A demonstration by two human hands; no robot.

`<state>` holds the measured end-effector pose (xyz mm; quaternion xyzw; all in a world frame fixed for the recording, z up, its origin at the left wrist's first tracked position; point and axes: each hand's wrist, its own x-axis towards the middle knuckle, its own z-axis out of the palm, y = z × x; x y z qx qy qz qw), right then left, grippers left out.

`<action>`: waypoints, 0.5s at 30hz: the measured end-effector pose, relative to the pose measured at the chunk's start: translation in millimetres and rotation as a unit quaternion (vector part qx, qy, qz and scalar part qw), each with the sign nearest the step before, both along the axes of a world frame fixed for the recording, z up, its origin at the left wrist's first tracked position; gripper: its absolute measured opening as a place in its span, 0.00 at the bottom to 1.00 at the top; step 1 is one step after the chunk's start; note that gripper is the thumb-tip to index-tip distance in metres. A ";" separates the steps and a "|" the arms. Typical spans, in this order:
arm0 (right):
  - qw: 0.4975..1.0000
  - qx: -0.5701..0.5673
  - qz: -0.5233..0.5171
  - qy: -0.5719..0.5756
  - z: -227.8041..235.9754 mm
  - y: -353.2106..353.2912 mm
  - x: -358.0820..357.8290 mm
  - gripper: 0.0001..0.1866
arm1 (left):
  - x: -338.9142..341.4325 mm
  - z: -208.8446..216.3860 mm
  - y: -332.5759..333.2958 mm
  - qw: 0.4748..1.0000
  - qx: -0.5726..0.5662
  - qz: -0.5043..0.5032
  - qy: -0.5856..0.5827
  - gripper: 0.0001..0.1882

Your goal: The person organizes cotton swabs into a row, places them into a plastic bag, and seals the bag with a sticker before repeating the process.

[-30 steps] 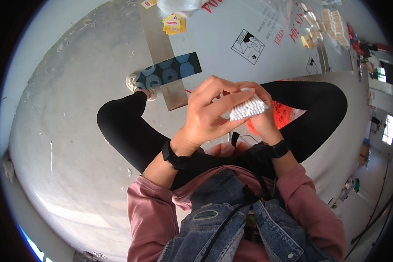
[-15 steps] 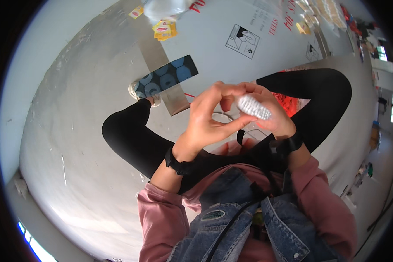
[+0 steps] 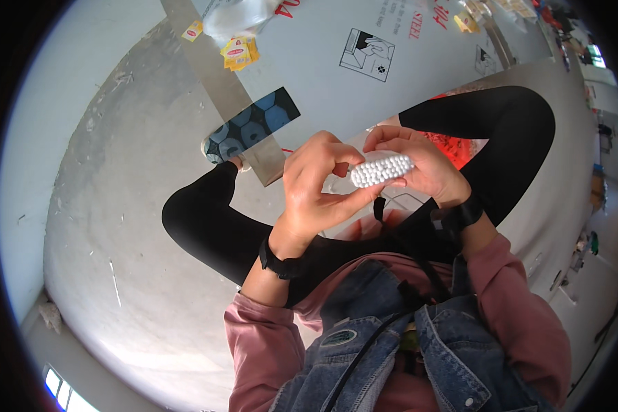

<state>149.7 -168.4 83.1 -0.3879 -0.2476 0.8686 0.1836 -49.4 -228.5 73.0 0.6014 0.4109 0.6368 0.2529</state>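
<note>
A bundle of cotton swabs (image 3: 382, 172) is held between my hands above my lap, its many white tips facing up toward me. What looks like clear plastic wrap shows along its far side. My right hand (image 3: 429, 165) wraps the bundle from the right, fingers over the far side and thumb below. From the left, my left hand (image 3: 312, 182) pinches the bundle's left end, with its thumb along the near edge and its index finger curled at the corner. The sticks below the tips are hidden by my hands.
Ahead lies a large pale sheet-covered board (image 3: 309, 89) with printed marks. On it sit yellow packets (image 3: 240, 53) and a clear plastic bag (image 3: 237, 17). A dark patterned strip (image 3: 254, 123) lies over its left edge. My bent legs (image 3: 213, 213) flank a red patterned item (image 3: 450, 147).
The bundle has turned from slanted to nearly level, and its tips now face me more squarely. Both hands have shifted slightly, still on the bundle. The whole view has moved a little.
</note>
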 end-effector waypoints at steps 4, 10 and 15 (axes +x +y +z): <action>0.998 -0.034 -0.002 0.056 -2.2 -4.1 2.0 0.11 | -4.2 -3.1 -1.2 0.999 -0.020 0.009 0.032 0.22; 0.999 -0.003 -0.030 0.032 -9.8 -13.1 1.4 0.13 | -4.0 -2.6 2.2 0.999 -0.022 0.038 0.022 0.20; 0.998 0.017 -0.059 -0.010 -17.1 -14.1 3.0 0.16 | -3.2 -3.4 2.6 0.999 -0.029 0.028 0.011 0.21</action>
